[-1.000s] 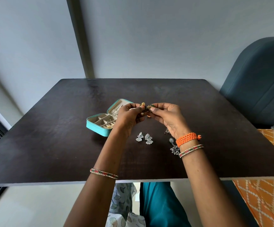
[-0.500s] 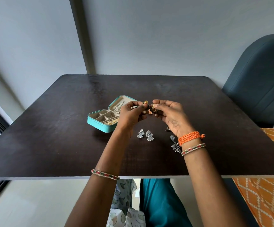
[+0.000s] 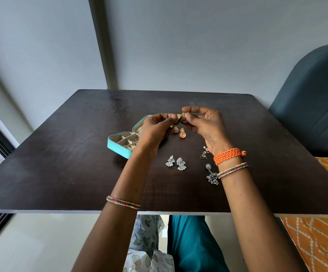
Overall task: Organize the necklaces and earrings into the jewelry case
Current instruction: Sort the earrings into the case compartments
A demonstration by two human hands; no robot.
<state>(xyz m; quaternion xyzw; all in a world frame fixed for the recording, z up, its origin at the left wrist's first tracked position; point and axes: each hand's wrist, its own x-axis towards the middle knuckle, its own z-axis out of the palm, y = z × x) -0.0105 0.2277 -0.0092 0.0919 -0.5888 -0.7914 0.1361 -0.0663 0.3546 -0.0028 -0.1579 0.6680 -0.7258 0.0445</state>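
both hands, left hand point(image 3: 155, 130) and right hand point(image 3: 206, 124), pinch a gold earring cluster point(image 3: 181, 122) (orange pendant dangling) just right of the teal jewelry case point(image 3: 120, 148).

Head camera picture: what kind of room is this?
Probably a room in a home. A dark wooden table stands against a plain grey wall, with a padded blue-grey chair beside it and an orange patterned cloth nearby.

Jewelry case point(image 3: 123, 144) lies open on bench point(image 3: 61, 163), left of centre. Left hand point(image 3: 155, 132) and right hand point(image 3: 208, 128) meet above the bench, just right of the case, a jewelry piece point(image 3: 181, 122) between them. Earring pair point(image 3: 176, 163) lies nearer the front edge; further earrings point(image 3: 211, 174) to its right, partly hidden by the wrist, possibly two sets.
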